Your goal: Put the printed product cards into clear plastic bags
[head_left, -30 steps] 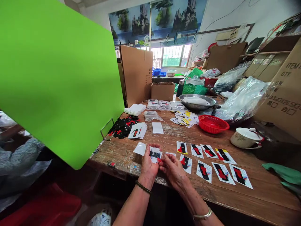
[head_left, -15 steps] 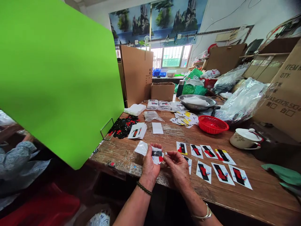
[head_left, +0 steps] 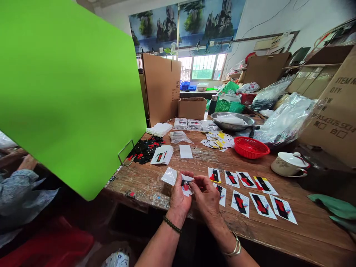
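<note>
My left hand (head_left: 179, 198) is closed around white cards (head_left: 169, 176), whose far corner sticks out beyond the thumb. On the top one lies a black strip with a red piece (head_left: 185, 187), partly covered by my fingers. My right hand (head_left: 207, 196) pinches at the red piece from the right, its thumb and forefinger touching it. To the right, several white cards (head_left: 240, 204) lie in two rows, each with a black strip and a red piece on it. The nearest one is partly hidden behind my right hand.
Black and red pieces (head_left: 147, 149) are heaped by the green board (head_left: 83, 92) at left. Beyond my hands are a card stack (head_left: 162, 155), bagged packs (head_left: 180, 137) and loose yellow-white cards (head_left: 218, 141). A red basket (head_left: 251, 147) and a lidded mug (head_left: 289, 165) stand at right.
My right thumb and forefinger have moved left onto the held card and press at the red piece, which has shifted inward over the black strip. My left hand keeps its hold.
</note>
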`<control>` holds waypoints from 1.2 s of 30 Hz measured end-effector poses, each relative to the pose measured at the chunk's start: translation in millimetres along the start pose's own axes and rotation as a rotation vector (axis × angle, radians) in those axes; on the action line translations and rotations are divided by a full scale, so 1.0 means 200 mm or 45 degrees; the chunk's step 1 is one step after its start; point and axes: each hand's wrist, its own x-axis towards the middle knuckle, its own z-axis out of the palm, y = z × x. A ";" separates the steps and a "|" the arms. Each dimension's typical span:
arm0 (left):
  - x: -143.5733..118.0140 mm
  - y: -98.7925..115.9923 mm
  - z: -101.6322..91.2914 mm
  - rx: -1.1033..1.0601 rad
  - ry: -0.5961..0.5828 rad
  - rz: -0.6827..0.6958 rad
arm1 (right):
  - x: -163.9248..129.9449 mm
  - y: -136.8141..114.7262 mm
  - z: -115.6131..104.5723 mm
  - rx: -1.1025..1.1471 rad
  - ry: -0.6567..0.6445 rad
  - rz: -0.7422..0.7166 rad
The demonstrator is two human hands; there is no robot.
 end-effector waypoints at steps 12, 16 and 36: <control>-0.02 0.04 0.00 -0.050 0.081 -0.033 | 0.01 0.03 0.01 0.313 -0.226 0.397; -0.03 0.01 -0.02 -0.029 0.060 0.012 | 0.01 0.06 0.01 0.520 -0.461 0.629; -0.07 -0.01 -0.03 0.146 -0.037 -0.089 | 0.08 0.10 -0.10 0.634 -0.333 0.654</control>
